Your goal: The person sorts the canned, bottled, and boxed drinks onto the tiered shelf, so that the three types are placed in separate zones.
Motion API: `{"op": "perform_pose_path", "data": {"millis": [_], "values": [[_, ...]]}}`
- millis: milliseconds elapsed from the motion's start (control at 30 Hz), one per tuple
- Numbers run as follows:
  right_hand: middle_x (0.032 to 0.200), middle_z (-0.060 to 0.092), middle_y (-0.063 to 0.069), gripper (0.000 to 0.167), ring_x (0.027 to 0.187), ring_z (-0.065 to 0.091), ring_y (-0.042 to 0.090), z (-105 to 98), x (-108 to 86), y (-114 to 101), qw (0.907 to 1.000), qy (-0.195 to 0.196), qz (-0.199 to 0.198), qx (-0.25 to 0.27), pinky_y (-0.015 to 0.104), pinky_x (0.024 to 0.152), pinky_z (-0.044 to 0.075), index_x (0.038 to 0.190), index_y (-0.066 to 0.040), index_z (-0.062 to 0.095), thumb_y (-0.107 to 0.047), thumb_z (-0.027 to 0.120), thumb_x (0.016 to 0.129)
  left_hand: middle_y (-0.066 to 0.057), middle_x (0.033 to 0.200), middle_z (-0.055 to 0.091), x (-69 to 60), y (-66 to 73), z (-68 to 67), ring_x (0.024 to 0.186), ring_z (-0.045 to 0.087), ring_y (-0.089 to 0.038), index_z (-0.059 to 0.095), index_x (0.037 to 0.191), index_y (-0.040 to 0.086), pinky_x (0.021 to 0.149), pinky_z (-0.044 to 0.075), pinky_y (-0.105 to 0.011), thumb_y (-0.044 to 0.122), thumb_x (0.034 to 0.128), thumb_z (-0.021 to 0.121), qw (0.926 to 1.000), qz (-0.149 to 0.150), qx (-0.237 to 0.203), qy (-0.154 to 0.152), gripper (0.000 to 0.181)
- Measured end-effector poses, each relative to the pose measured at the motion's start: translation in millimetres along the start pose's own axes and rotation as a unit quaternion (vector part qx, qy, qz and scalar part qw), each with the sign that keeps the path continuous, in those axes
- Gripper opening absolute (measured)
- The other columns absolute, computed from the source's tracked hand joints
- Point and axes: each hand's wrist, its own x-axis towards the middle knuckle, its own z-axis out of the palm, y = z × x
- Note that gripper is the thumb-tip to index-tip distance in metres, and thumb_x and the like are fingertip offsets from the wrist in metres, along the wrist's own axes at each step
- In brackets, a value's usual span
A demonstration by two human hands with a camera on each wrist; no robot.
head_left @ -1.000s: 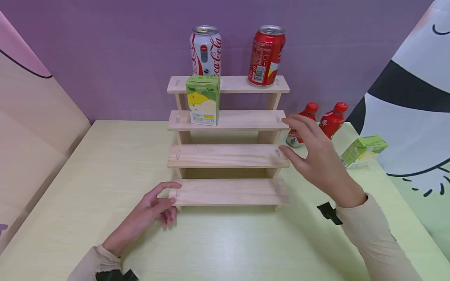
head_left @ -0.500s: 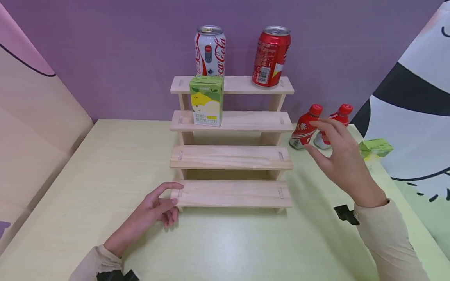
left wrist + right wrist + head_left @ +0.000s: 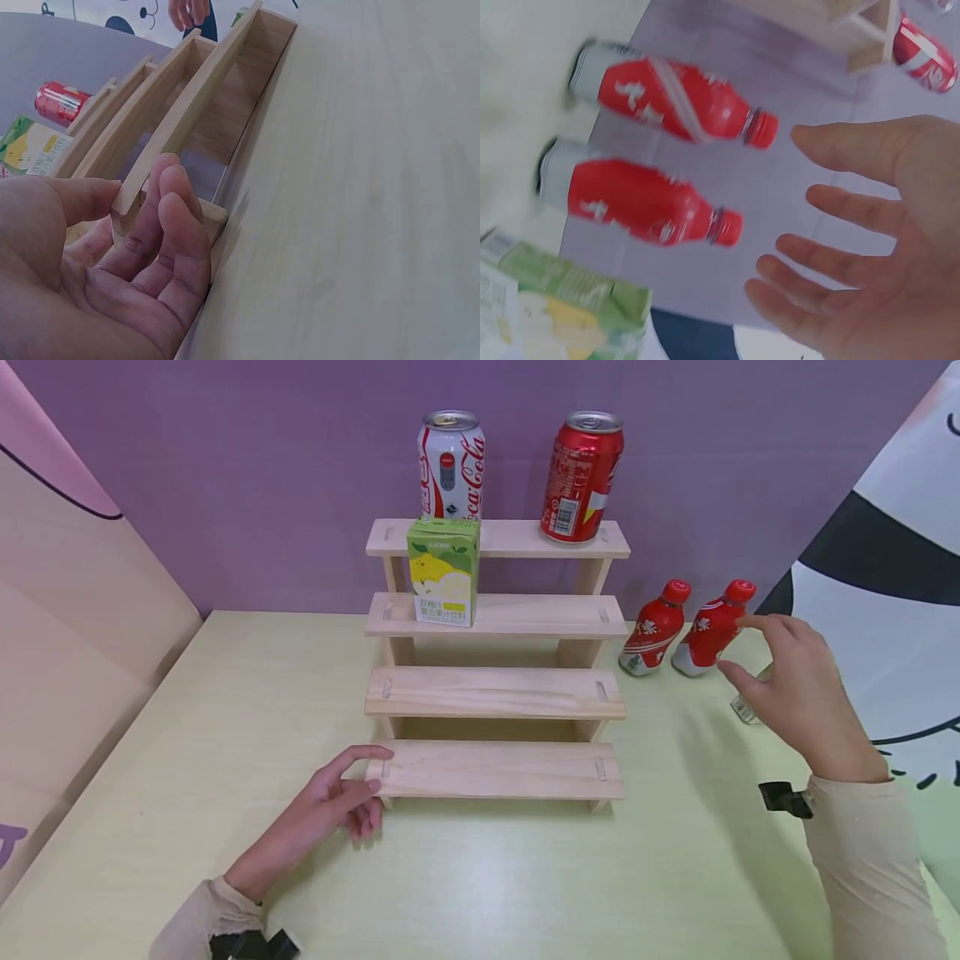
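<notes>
A four-step wooden display rack (image 3: 495,770) stands on the table. My left hand (image 3: 330,802) grips the left end of its lowest step; in the left wrist view the fingertips (image 3: 174,180) curl round the board's end. My right hand (image 3: 806,693) hovers at the right with thumb and fingers spread, holding nothing. Just left of it stand two red-capped bottles, a nearer-to-rack bottle (image 3: 652,631) and a second bottle (image 3: 708,631). Behind that hand a green juice carton (image 3: 570,311) is mostly hidden in the head view; the right wrist view shows it beside the bottles.
On the top step stand a white Coca-Cola can (image 3: 452,468) and a red Coca-Cola can (image 3: 581,481). Another green juice carton (image 3: 444,572) is on the step below, at the left. A purple backdrop (image 3: 300,485) rises behind the table (image 3: 187,760).
My right hand has moved right, from beside the rack past the bottles to in front of the green juice carton. The left hand keeps its grip on the rack.
</notes>
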Motion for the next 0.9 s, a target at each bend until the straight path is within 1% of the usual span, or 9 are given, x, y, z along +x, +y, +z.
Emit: {"op": "perform_pose_path", "data": {"millis": [67, 200, 400, 667, 767, 900], "values": [[0.140, 0.037, 0.035, 0.060, 0.136, 0.025, 0.056, -1, 1.3, 8, 0.9997, -0.012, 0.018, -0.011, 0.077, 0.095, 0.034, 0.141, 0.005, 0.042, -0.013, 0.069, 0.091, -0.025, 0.077, 0.064, -0.1, -0.1, 0.0, 0.061, 0.060, -0.021, 0.040, 0.145, 0.017, 0.053, 0.054, -0.035, 0.021, 0.1057, 0.051, 1.0000, 0.000, -0.001, 0.000, 0.041], [0.145, 0.028, 0.039, 0.063, 0.138, 0.017, 0.059, -3, 2.3, 23, 0.9975, -0.036, 0.055, -0.025, 0.079, 0.091, 0.034, 0.143, 0.007, 0.038, -0.018, 0.067, 0.093, -0.025, 0.077, 0.064, -0.3, -0.3, 0.0, 0.061, 0.060, -0.021, 0.040, 0.145, 0.017, 0.053, 0.054, -0.035, 0.021, 0.1059, 0.051, 1.0000, 0.000, 0.001, 0.000, 0.040], [0.146, 0.022, 0.041, 0.067, 0.136, 0.014, 0.062, -3, 2.7, 43, 0.9929, -0.053, 0.099, -0.038, 0.078, 0.085, 0.038, 0.144, 0.009, 0.035, -0.019, 0.067, 0.093, -0.022, 0.078, 0.065, -0.1, 0.9, 0.4, 0.062, 0.061, -0.020, 0.040, 0.145, 0.018, 0.053, 0.054, -0.034, 0.021, 0.1060, 0.050, 1.0000, -0.003, 0.005, 0.003, 0.040], [0.143, 0.023, 0.043, 0.067, 0.130, 0.020, 0.064, 4, 3.5, 68, 0.9904, -0.053, 0.120, -0.045, 0.077, 0.081, 0.040, 0.143, 0.011, 0.034, -0.019, 0.067, 0.092, -0.019, 0.077, 0.065, 0.5, -0.3, 0.7, 0.062, 0.060, -0.022, 0.040, 0.145, 0.018, 0.053, 0.054, -0.034, 0.020, 0.1060, 0.050, 1.0000, 0.004, 0.006, 0.002, 0.040], [0.140, 0.023, 0.044, 0.068, 0.124, 0.023, 0.065, 8, 2.7, 79, 0.9888, -0.056, 0.129, -0.049, 0.075, 0.076, 0.043, 0.144, 0.009, 0.034, -0.020, 0.066, 0.092, -0.019, 0.076, 0.065, 0.3, -0.6, 0.7, 0.061, 0.060, -0.021, 0.040, 0.145, 0.017, 0.052, 0.054, -0.033, 0.020, 0.1058, 0.051, 1.0000, 0.004, 0.007, 0.002, 0.040], [0.137, 0.019, 0.046, 0.071, 0.115, 0.027, 0.063, 16, 1.8, 94, 0.9851, -0.077, 0.149, -0.037, 0.069, 0.067, 0.050, 0.148, 0.005, 0.031, -0.026, 0.066, 0.094, -0.020, 0.076, 0.065, -0.3, -0.3, 0.6, 0.061, 0.060, -0.021, 0.040, 0.144, 0.017, 0.052, 0.054, -0.033, 0.020, 0.1058, 0.051, 1.0000, 0.004, 0.006, 0.002, 0.040]]}}
